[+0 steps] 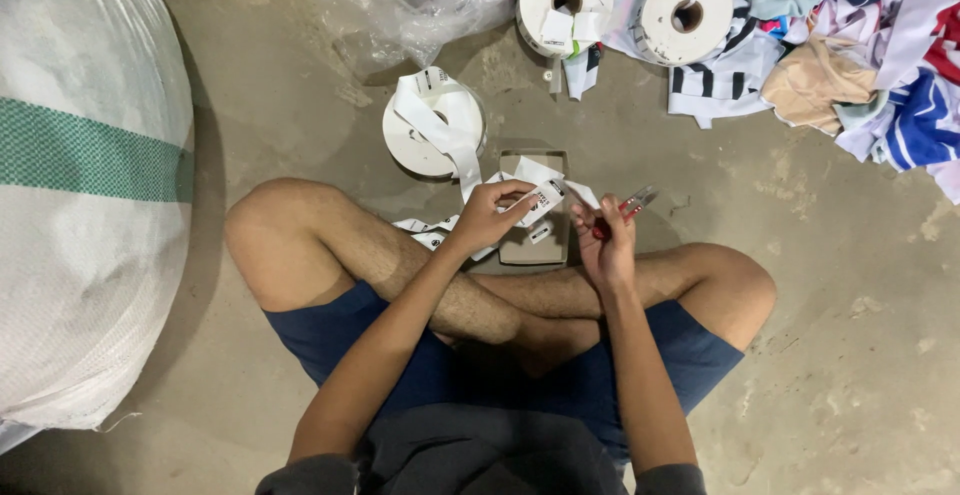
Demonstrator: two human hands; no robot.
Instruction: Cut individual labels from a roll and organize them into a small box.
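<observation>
Centre frame: left hand (487, 217) pinches the tape (540, 198), a white label strip, grip closed on its end, pulling it taut from the roll (436, 135) at upper centre so it sits w/in reach of the snips (625, 207). Right hand (603, 245) has its grip wrapped on the red-handled snips, blades aimed up-right, just beside the tape's end, above a small box (536, 240) on the floor btwn the crossed legs. Both forearms angle in from bottom, wrists bent inward; two more rolls (566, 0) and cloth pile (850, 45) sit top right.
</observation>
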